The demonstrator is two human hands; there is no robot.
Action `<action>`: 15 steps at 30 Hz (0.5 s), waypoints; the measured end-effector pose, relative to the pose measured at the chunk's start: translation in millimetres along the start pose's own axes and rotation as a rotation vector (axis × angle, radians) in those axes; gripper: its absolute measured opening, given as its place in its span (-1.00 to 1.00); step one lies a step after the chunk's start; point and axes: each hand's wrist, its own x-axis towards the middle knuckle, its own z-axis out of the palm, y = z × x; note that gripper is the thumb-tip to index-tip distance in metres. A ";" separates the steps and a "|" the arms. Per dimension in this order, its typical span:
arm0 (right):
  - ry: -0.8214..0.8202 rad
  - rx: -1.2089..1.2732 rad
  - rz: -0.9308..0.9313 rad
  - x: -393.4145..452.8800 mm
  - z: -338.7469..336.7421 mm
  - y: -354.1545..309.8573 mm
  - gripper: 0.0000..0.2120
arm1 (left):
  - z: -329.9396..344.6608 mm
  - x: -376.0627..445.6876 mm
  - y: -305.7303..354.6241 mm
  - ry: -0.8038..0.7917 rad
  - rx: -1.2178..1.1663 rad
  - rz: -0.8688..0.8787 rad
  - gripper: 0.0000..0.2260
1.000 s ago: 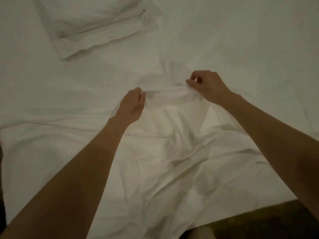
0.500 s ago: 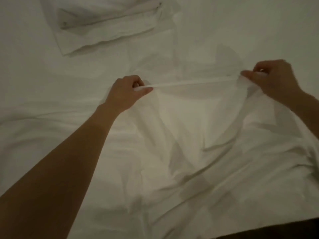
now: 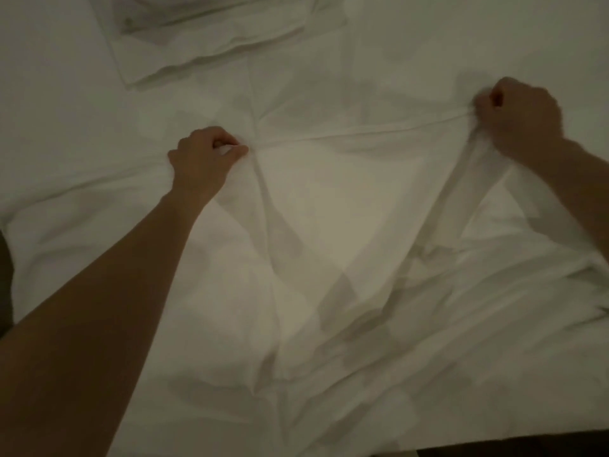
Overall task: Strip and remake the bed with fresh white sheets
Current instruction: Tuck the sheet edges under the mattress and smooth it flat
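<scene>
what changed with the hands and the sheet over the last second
The hands drew apart along the sheet edge: right hand slid far right, left hand shifted slightly left, pulling the edge into a long taut line. Both still pinch it. The folded linen stays untouched at upper left.

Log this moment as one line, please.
step: spreading sheet | left hand: pinches sheet edge | right hand: grips same edge | edge: taut | folded linen: far left
</scene>
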 end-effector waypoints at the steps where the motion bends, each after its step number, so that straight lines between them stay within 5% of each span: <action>1: 0.023 -0.021 -0.006 -6.2 1.4 -11.3 -0.59 | 1.9 -3.8 -0.9 0.043 0.074 -0.015 -0.75; 4: 0.002 -0.033 -0.206 -48.8 16.3 -54.0 -0.52 | 7.5 -31.8 -6.9 0.139 0.228 0.064 -0.47; 8: -0.080 -0.072 -0.653 -151.5 79.2 -90.9 -0.46 | 46.2 -119.5 -24.1 0.062 0.495 0.308 -0.45; 15: -0.229 -0.220 -0.681 -265.7 103.5 -60.0 -0.44 | 65.2 -234.9 -56.7 -0.180 0.492 0.229 -0.44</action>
